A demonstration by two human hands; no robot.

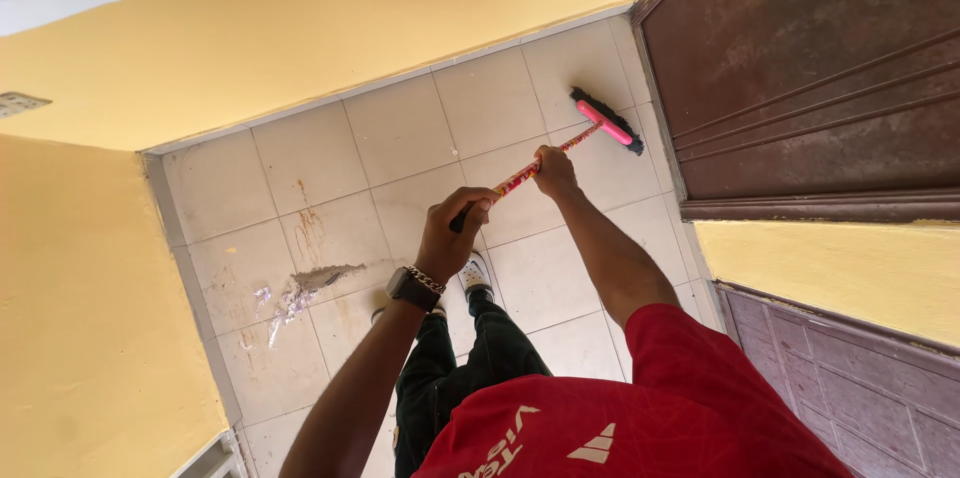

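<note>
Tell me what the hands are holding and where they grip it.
Both hold a broom by its handle: left hand at the top end, right hand farther down toward the head.

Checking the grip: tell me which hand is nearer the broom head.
Right. The right hand grips the handle close to the broom head; the left hand holds the handle's far end.

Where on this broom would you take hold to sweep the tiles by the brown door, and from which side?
Grip the broom by its long thin handle, not the pink head: left hand near the top end, right hand lower down, as here. Come from above, fingers wrapping round. The handle slants down to the bristles on the tiled floor, so two spaced grips should steer it best.
</note>
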